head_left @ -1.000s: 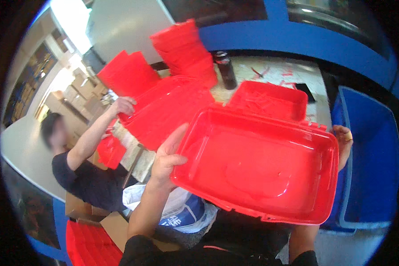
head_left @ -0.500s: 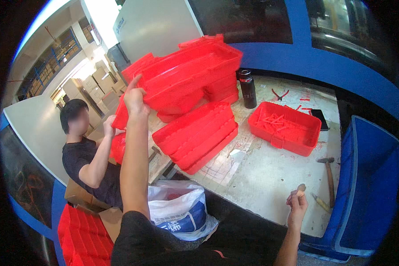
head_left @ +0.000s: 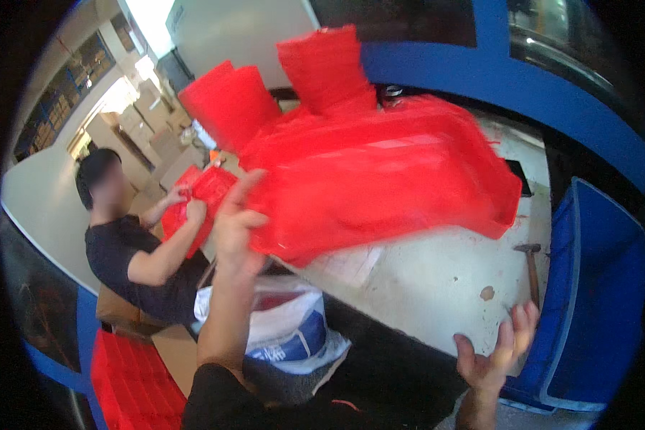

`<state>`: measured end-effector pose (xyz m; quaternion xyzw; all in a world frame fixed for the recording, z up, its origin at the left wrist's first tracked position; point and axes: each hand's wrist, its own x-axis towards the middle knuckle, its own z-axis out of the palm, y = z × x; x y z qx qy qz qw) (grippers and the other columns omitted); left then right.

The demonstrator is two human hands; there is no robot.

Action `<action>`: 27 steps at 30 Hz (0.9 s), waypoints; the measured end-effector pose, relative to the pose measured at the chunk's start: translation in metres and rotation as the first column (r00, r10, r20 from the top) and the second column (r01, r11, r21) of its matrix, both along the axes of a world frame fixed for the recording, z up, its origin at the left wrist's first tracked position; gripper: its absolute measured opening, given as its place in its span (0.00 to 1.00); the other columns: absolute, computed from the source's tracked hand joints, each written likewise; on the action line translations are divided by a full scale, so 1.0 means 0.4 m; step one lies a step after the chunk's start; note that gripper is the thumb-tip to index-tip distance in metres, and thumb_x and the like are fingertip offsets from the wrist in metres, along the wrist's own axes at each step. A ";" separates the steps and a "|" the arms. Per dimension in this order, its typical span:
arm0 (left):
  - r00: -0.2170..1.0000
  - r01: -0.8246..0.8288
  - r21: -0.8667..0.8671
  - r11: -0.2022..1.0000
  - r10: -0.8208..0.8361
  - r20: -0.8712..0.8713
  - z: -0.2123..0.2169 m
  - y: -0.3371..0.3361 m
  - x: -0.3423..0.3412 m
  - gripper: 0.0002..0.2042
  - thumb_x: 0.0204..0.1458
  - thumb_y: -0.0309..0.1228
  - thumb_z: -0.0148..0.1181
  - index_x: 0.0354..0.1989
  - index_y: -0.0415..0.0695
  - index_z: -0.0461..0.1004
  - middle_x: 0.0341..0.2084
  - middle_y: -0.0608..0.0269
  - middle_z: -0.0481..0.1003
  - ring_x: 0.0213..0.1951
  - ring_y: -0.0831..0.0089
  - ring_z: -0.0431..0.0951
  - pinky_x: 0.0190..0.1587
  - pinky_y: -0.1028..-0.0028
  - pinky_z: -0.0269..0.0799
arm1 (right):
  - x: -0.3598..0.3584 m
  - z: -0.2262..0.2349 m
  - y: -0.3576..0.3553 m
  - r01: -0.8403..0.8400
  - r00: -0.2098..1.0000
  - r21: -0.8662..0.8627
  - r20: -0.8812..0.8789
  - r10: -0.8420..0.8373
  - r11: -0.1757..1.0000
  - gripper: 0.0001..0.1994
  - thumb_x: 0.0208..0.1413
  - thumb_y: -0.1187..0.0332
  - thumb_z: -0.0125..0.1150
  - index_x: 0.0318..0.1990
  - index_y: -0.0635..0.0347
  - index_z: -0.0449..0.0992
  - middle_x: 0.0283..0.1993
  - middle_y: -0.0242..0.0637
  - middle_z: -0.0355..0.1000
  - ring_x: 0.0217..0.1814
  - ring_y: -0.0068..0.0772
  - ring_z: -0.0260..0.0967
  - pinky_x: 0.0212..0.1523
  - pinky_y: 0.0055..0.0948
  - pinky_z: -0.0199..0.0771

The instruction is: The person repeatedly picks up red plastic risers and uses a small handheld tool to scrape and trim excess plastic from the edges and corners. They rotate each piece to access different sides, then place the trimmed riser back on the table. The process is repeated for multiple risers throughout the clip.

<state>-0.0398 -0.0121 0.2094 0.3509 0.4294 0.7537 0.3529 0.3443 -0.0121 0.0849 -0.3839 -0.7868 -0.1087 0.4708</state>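
Note:
My left hand grips the near left rim of a large red plastic bin, which is blurred and tilted in the air above the pale workbench. My right hand hangs low at the bench's front edge, fingers spread, holding nothing and apart from the bin. Behind the bin stand stacks of more red bins.
A person in a dark shirt sits at the left, handling a small red bin. A hammer lies on the bench at the right. A blue crate stands at the right, a white bag below, red bins on the floor.
The red bin came off the stack and swings toward me in my left hand. My right hand stayed low at the bench's front edge, its fingers spread wider.

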 end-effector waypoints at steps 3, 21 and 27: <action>0.964 0.264 -0.301 0.916 -0.245 0.100 -0.088 -0.039 0.110 0.38 0.32 0.11 0.46 0.62 0.36 0.69 0.59 0.52 0.71 0.58 0.62 0.73 0.61 0.65 0.69 | 0.015 0.138 -0.049 0.114 0.830 -0.034 0.552 -0.076 0.993 0.33 0.60 0.44 0.59 0.64 0.59 0.66 0.57 0.50 0.69 0.68 0.58 0.61 0.67 0.71 0.51; 0.301 -0.548 -0.798 0.251 -0.831 -0.468 -1.331 -0.370 -0.846 0.18 0.55 0.38 0.53 0.47 0.39 0.80 0.52 0.45 0.77 0.57 0.50 0.74 0.66 0.60 0.62 | -0.006 -0.193 0.501 0.080 0.987 -0.965 0.042 0.153 -0.251 0.21 0.67 0.59 0.52 0.59 0.66 0.75 0.57 0.46 0.75 0.51 0.37 0.76 0.51 0.36 0.77; 0.249 -0.598 -0.624 0.503 -0.624 -0.741 -1.096 -0.135 -0.978 0.19 0.56 0.38 0.51 0.50 0.41 0.79 0.53 0.46 0.76 0.59 0.51 0.73 0.66 0.61 0.62 | -0.142 -0.172 0.626 0.523 0.755 -0.782 0.610 0.242 0.339 0.20 0.65 0.53 0.55 0.51 0.61 0.79 0.49 0.47 0.77 0.45 0.46 0.77 0.50 0.39 0.76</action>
